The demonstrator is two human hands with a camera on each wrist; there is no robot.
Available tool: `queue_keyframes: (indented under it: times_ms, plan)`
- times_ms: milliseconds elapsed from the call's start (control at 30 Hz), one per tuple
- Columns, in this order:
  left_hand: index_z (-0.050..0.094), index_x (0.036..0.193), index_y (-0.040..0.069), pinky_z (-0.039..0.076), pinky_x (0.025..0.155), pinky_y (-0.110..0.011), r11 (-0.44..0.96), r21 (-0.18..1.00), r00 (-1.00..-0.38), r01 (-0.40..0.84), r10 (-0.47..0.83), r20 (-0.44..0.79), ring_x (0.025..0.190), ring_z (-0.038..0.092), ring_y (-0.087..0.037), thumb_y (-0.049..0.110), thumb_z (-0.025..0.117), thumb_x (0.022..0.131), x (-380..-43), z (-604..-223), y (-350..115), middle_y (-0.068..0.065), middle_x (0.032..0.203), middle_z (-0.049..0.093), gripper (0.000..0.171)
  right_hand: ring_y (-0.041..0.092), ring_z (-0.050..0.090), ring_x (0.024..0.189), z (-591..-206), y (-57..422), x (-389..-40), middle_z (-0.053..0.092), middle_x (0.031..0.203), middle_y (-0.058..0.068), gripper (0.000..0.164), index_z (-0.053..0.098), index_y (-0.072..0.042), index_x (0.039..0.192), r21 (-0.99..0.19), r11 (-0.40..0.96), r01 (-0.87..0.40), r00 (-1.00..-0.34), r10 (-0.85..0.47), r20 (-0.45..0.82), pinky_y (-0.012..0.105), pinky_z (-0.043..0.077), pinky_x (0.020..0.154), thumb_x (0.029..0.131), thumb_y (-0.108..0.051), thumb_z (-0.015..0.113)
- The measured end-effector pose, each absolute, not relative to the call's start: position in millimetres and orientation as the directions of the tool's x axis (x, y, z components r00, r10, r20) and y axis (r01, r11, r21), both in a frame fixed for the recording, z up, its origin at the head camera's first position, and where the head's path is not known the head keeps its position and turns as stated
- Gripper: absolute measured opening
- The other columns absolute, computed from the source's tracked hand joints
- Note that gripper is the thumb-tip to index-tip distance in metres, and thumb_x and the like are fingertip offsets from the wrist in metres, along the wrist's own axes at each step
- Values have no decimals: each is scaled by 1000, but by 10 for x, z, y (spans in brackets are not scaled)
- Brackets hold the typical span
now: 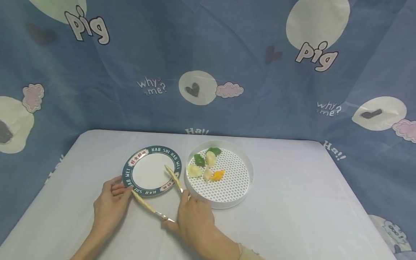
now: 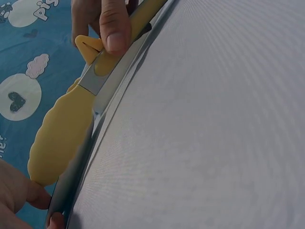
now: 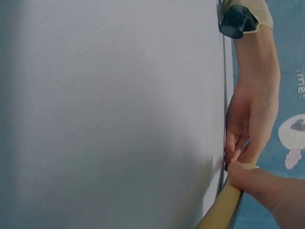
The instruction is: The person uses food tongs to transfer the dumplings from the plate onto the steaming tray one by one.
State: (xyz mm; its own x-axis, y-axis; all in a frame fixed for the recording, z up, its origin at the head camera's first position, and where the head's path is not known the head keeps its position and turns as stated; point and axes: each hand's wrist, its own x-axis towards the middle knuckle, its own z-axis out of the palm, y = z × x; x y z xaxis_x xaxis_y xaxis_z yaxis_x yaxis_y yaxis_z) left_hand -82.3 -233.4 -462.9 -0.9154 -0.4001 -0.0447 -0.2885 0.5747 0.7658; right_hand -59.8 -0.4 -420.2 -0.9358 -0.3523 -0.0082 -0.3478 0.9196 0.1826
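A pair of tongs [image 2: 62, 138] with yellow scalloped tips and metal arms is held by my right hand [image 1: 196, 216], thumb on one arm and fingers on the other. Its arms are spread apart. One tip reaches over the white plate [image 1: 152, 171], whose dark green rim carries lettering; the other is near the rim's front left, beside my left thumb. My left hand [image 1: 110, 204] pinches that rim at its left front edge, with the thumb and a fingertip on either side in the left wrist view. Nothing lies on the plate.
Right of the plate stands a round white steamer tray [image 1: 250, 180] with a perforated floor and raised wall. On its left half are green pieces [image 1: 199, 160], pale yellow pieces [image 1: 194, 171] and an orange piece [image 1: 217, 175]. A patterned blue cloth [image 1: 260, 97] hangs behind the white table [image 1: 292, 202].
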Motion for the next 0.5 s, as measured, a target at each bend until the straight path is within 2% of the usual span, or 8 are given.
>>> queue_keyframes:
  times_ms: [267, 500]
  plan:
    - [39, 159, -4, 39, 68, 1, 580, 767, -916, -275, -399, -27, 115, 72, -42, 24, 65, 106, -812, -4628, -2318, -28, 133, 65, 65, 16, 63, 63, -4184, 17, -621, 71, 79, 7, 101, 58, 1, 123, 54, 938, -342, -939, -343, 1, 26, 48, 51, 86, -92, 52]
    - [42, 156, -7, 42, 65, -3, 598, 764, -920, -241, -392, 17, 110, 74, -43, 21, 65, 105, -809, -4641, -2320, -30, 129, 67, 63, 20, 74, 72, -4209, 18, -647, 76, 82, 11, 114, 51, 11, 142, -25, 949, -315, -948, -312, 66, 27, 56, 56, 86, -89, 59]
